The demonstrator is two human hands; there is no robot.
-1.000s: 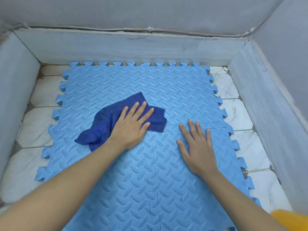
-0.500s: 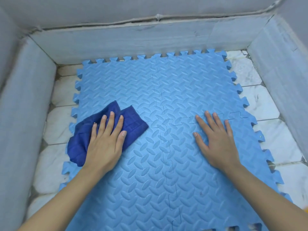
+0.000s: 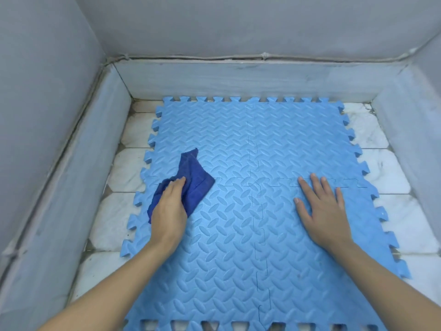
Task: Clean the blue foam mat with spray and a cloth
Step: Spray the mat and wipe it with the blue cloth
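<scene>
The blue foam mat (image 3: pixel 257 235), made of interlocked tiles with a raised pattern, covers most of the floor. A dark blue cloth (image 3: pixel 194 174) lies bunched on its left half. My left hand (image 3: pixel 169 209) rests on the cloth's near part with its fingers bent down into the folds, gripping it. One corner of the cloth sticks out beyond the fingers toward the far wall. On the mat's right half, my right hand (image 3: pixel 322 206) lies flat with its fingers spread and holds nothing. No spray bottle is in view.
White marble floor (image 3: pixel 119 218) shows as a strip around the mat on the left and right. Low grey stone walls (image 3: pixel 238 80) enclose the floor on the left, far and right sides, close to the mat's edges.
My left hand has dragged the cloth leftward across the mat and its fingers have gone from flat to bent, bunching the cloth. My right hand stays flat. The view has tilted up.
</scene>
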